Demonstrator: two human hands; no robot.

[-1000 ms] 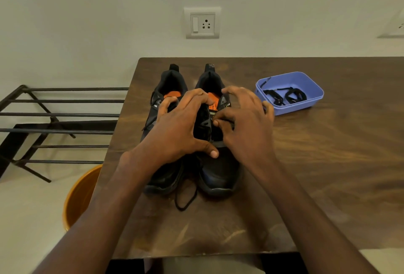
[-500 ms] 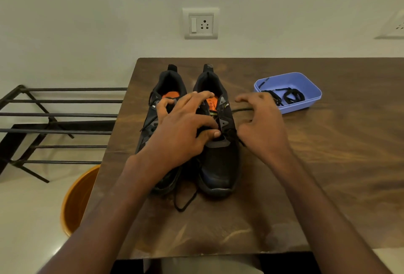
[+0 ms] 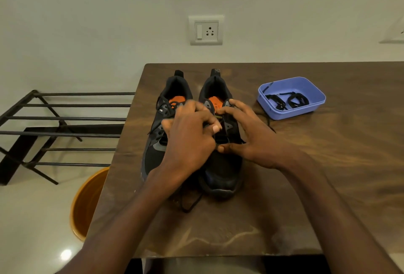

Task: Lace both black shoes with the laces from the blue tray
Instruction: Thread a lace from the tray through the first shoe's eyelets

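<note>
Two black shoes with orange insoles stand side by side on the wooden table (image 3: 328,164), toes toward me. My left hand (image 3: 190,140) reaches across the left shoe (image 3: 153,157), and its curled fingertips pinch a black lace (image 3: 270,124) at the eyelets of the right shoe (image 3: 220,177). My right hand (image 3: 251,138) grips the right shoe's outer side, fingers at the upper eyelets and thumb across the tongue. The lace trails onto the table to the right. The left shoe carries a lace whose end loops (image 3: 190,204) past its toe. The blue tray (image 3: 293,114) holds coiled black laces (image 3: 286,101).
The table's left edge runs just beside the left shoe. Below it stand an orange bucket (image 3: 87,203) and a black metal rack (image 3: 65,118). A switch and socket plate (image 3: 206,30) sits on the wall behind.
My right hand, which had drawn the lace out to the right of the shoe, has come back onto the right shoe's eyelets. My left hand has shifted up toward the eyelets.
</note>
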